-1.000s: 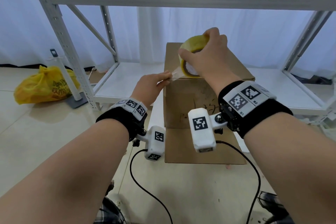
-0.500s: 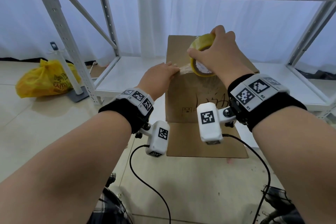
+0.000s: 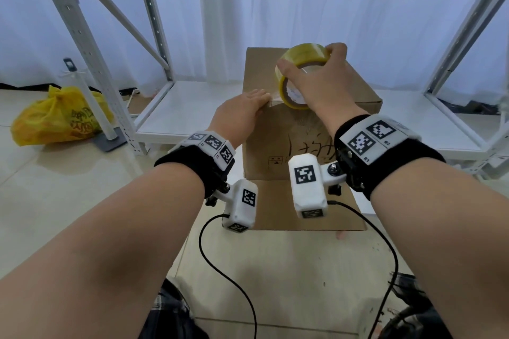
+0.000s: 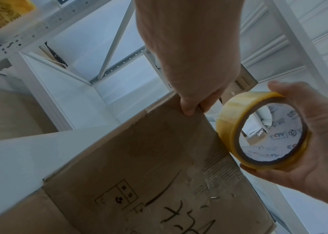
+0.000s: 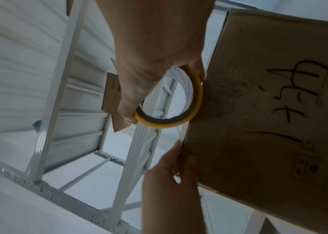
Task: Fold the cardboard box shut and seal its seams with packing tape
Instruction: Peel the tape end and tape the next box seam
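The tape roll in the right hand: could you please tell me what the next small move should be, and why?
Probably draw the tape roll rightward along the cardboard box's top front edge. The left hand pinches that edge beside the roll, seemingly anchoring the tape's start, and the right hand grips the roll against the box.

Plain brown cardboard box; near face carries black handwritten strokes and small black printed symbol squares. Translucent yellow tape roll, dark brown inner ring, white core liner with repeated grey logos. Yellow plastic bag, dark print. White shelving rack. Black wristbands with black-and-white square markers on white plates. Black cables. Pale beige floor tiles.
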`<move>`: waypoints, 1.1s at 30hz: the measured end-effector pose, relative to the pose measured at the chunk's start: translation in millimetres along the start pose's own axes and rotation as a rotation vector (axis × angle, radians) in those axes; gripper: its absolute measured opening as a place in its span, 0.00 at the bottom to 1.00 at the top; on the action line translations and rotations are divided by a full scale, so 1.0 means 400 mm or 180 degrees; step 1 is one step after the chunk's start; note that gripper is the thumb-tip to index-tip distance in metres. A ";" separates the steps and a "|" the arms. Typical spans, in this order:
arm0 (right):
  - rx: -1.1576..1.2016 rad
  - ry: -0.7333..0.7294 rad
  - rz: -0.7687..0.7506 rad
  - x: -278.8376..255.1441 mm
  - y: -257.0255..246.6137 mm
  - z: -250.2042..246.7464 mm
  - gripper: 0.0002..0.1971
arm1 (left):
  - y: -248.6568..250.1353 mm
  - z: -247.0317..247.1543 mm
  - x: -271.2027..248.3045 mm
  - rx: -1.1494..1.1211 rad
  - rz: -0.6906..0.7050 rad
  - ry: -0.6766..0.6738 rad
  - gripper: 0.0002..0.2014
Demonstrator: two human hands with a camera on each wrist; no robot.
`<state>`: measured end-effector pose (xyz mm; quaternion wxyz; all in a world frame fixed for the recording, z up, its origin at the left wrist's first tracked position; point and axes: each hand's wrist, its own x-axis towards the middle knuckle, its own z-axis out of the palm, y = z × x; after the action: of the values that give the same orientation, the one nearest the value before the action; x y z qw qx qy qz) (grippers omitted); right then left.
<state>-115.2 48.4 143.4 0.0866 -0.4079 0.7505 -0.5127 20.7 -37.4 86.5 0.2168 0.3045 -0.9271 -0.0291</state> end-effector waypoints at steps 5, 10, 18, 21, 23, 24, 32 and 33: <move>-0.0278 0.0019 -0.0064 0.014 -0.004 -0.032 0.44 | -0.006 0.002 -0.004 0.0003 -0.0030 0.0039 0.15; -0.0833 0.0182 0.0013 0.029 0.050 -0.087 0.44 | -0.004 0.010 0.006 0.0030 -0.0024 0.0085 0.12; -0.0891 0.0118 0.0001 0.032 0.056 -0.085 0.43 | 0.007 0.016 0.013 0.0099 -0.0030 0.0145 0.15; -0.0868 0.0110 -0.0047 0.031 0.059 -0.084 0.42 | 0.019 0.015 0.016 0.0258 0.0036 0.0138 0.14; -0.0809 0.0120 -0.0053 0.033 0.057 -0.083 0.39 | 0.035 0.018 0.020 0.0369 0.0101 0.0077 0.16; -0.0760 0.0122 -0.0056 0.034 0.056 -0.083 0.37 | 0.048 0.022 0.024 0.0381 0.0102 0.0031 0.17; -0.0885 0.0003 -0.0179 0.044 0.056 -0.081 0.35 | 0.102 0.018 0.057 0.0477 0.0194 -0.0365 0.30; -0.0874 0.0002 -0.0141 0.046 0.056 -0.083 0.35 | 0.098 0.016 0.053 0.0514 0.0188 -0.0391 0.30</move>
<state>-157.2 61.8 145.2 0.0184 -0.4322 0.8044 -0.4071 -19.1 -18.2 96.2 0.1349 0.2911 -0.9465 0.0335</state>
